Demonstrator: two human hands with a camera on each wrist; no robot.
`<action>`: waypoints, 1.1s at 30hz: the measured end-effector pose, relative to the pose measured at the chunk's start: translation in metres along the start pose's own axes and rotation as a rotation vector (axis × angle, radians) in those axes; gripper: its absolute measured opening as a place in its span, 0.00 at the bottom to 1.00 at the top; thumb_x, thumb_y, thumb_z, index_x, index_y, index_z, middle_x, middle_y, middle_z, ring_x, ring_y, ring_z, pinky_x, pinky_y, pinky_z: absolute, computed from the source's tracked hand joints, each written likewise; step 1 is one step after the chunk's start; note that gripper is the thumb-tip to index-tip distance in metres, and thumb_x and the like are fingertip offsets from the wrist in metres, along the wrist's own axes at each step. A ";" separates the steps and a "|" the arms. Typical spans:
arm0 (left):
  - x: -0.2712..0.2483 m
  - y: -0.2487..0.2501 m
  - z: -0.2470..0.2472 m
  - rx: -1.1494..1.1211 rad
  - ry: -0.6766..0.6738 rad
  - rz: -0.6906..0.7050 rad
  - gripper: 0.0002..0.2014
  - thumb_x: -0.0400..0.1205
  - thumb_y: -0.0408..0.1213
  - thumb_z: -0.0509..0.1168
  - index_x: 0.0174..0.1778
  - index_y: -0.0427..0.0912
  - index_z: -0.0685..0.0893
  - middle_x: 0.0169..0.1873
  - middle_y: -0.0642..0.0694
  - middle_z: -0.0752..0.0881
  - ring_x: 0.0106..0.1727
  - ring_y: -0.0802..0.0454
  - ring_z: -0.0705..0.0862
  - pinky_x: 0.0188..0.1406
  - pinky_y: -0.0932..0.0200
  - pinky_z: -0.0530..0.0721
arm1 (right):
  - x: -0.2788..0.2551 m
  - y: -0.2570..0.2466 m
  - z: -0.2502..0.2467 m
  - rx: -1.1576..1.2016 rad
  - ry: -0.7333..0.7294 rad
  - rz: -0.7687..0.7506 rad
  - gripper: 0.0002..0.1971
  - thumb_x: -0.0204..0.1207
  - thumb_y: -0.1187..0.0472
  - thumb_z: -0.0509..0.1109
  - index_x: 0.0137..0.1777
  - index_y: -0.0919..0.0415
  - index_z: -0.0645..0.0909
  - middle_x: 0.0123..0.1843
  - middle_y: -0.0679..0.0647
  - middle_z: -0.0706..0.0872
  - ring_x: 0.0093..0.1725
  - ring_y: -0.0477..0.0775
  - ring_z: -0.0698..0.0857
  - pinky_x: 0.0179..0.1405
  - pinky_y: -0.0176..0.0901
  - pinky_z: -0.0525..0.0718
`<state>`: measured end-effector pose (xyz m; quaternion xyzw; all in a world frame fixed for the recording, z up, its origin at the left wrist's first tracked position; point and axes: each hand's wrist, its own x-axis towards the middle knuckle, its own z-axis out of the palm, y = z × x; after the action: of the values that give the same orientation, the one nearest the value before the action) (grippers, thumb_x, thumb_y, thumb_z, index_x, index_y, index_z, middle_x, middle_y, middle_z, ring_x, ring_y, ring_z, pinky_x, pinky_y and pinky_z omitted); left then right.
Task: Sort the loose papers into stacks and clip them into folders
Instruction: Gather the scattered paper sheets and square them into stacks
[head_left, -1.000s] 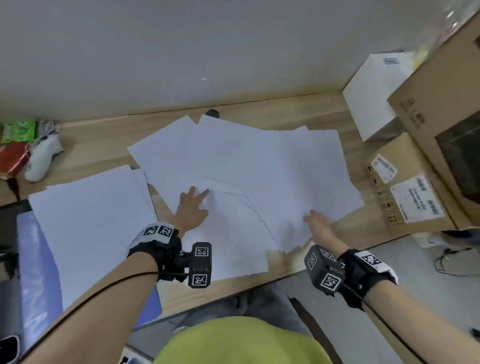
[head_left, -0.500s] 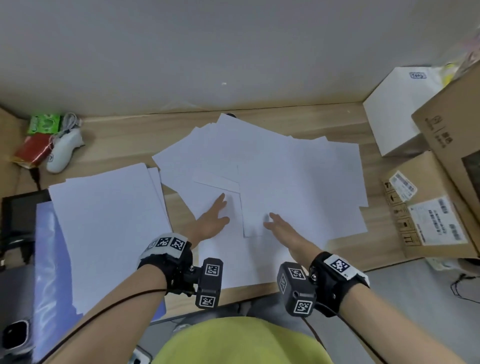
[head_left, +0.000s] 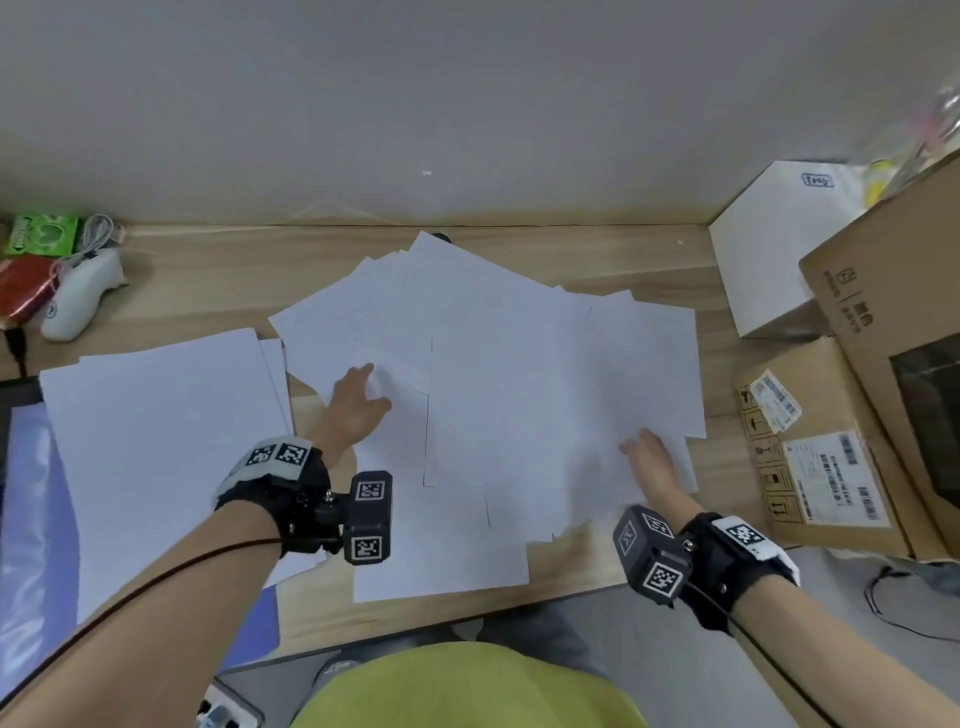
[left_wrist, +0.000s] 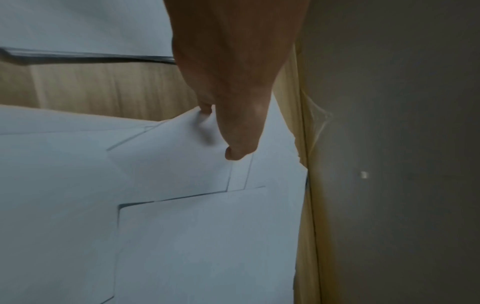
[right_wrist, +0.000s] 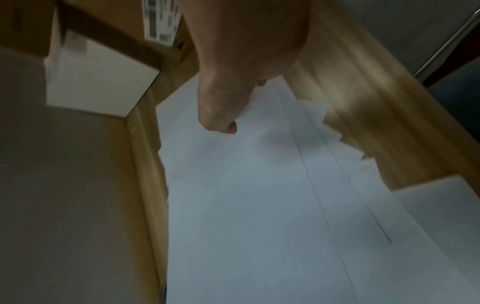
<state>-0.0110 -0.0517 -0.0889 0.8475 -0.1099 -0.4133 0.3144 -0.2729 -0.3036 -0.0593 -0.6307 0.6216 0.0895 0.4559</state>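
White loose papers (head_left: 498, 395) lie fanned and overlapping across the middle of a wooden counter (head_left: 597, 249), spreading mostly left to right, directly ahead of both hands. The left hand (head_left: 356, 405) rests on the spread's left edge, thumb and fingers pinching the corner of one sheet. The right hand (head_left: 649, 460) rests on the near right edge; whether it grips a sheet I cannot tell. A neater stack (head_left: 156, 447) lies to the left, just beside the left hand, so that hand is likely nearer for moving sheets across. The sheets look blank, thin and flat.
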 end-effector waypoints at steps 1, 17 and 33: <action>0.000 -0.001 0.006 0.060 -0.012 -0.020 0.33 0.85 0.36 0.61 0.85 0.42 0.54 0.85 0.43 0.45 0.86 0.45 0.41 0.83 0.43 0.51 | 0.005 0.005 -0.002 -0.054 0.016 0.016 0.26 0.82 0.64 0.61 0.79 0.69 0.63 0.80 0.63 0.66 0.78 0.62 0.67 0.72 0.48 0.65; 0.001 0.052 0.035 -0.334 0.007 -0.188 0.24 0.82 0.31 0.68 0.74 0.38 0.73 0.69 0.39 0.79 0.58 0.47 0.81 0.57 0.57 0.78 | 0.045 -0.027 0.006 0.126 -0.084 0.003 0.24 0.82 0.63 0.61 0.78 0.60 0.66 0.75 0.58 0.68 0.70 0.59 0.73 0.62 0.47 0.75; 0.051 0.081 0.007 -0.323 0.208 -0.137 0.26 0.83 0.34 0.64 0.78 0.43 0.69 0.74 0.45 0.74 0.72 0.47 0.74 0.63 0.57 0.72 | 0.091 -0.092 -0.005 0.255 -0.179 -0.001 0.28 0.82 0.62 0.63 0.81 0.59 0.61 0.75 0.57 0.69 0.72 0.57 0.72 0.65 0.48 0.75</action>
<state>0.0222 -0.1410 -0.0738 0.8296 0.0488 -0.3562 0.4272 -0.1765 -0.3889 -0.0756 -0.5573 0.5846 0.0654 0.5861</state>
